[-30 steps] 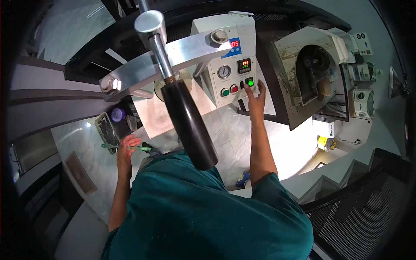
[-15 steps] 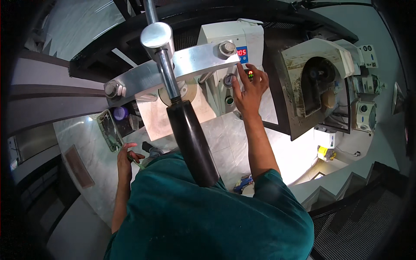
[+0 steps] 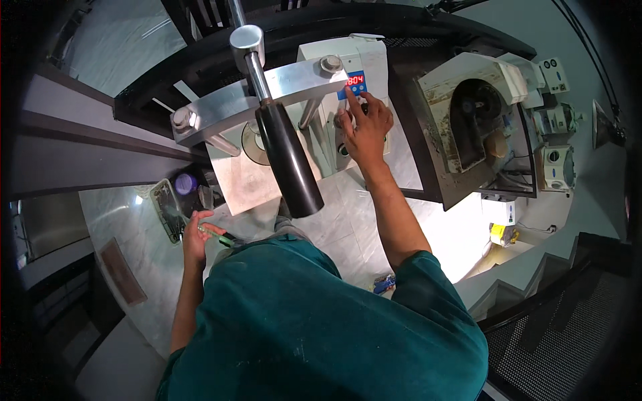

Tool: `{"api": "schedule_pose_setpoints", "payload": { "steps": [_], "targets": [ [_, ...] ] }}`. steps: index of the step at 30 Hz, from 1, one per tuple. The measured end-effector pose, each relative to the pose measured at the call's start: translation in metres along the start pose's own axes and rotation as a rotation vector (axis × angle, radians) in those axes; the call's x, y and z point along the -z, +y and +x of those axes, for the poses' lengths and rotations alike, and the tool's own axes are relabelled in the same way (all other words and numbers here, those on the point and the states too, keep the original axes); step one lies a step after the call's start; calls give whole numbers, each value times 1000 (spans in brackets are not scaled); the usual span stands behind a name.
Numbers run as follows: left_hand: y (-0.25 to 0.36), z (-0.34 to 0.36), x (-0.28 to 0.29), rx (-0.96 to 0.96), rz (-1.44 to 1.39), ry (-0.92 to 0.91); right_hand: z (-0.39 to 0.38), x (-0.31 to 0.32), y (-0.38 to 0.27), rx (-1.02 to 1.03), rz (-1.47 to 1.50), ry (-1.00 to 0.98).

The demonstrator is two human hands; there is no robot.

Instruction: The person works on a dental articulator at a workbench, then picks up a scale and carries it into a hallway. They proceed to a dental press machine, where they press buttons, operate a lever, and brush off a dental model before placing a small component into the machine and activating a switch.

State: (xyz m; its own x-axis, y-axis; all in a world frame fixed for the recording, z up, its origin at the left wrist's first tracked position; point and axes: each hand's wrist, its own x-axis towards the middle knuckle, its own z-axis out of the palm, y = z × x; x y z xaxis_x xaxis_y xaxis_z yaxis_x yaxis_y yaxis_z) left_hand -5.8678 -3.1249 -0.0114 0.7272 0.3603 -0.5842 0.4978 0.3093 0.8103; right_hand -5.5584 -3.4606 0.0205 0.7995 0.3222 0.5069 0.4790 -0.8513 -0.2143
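My right hand (image 3: 368, 134) is raised over the white press (image 3: 374, 53). Its fingers are apart, and the index fingertip is at the lower edge of the blue panel (image 3: 360, 85) with red lit digits; whether it touches a button I cannot tell. Down at my left side, my left hand (image 3: 194, 235) is closed around a slim tool with a clear green shaft (image 3: 215, 235) and a dark end; its exact kind is unclear. A thick black handle (image 3: 289, 160) on a metal rod hangs in front of the press's silver crossbar (image 3: 281, 83).
Left of the press, a grey tray (image 3: 160, 204) with dark contents sits beside a purple-lidded container (image 3: 185, 184). On the right stands a dusty cream machine (image 3: 435, 120) with a dark round opening, and several white units lie beyond it. Stair-like edges (image 3: 495, 297) show at lower right.
My right index finger has come up to the blue panel's lower edge. The green tool in my left hand shows more plainly. The view has shifted, and the black handle appears farther from my body.
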Motion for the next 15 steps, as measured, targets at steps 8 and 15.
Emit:
{"api": "schedule_pose_setpoints", "payload": {
  "steps": [8, 15],
  "targets": [
    [-4, -14, 11, -44, 32, -2, -46, 8, -41, -137, 326, -35],
    [-18, -19, 1, -124, 76, -75, -131, 15, -232, 64, 988, -1042]
  ]
}}
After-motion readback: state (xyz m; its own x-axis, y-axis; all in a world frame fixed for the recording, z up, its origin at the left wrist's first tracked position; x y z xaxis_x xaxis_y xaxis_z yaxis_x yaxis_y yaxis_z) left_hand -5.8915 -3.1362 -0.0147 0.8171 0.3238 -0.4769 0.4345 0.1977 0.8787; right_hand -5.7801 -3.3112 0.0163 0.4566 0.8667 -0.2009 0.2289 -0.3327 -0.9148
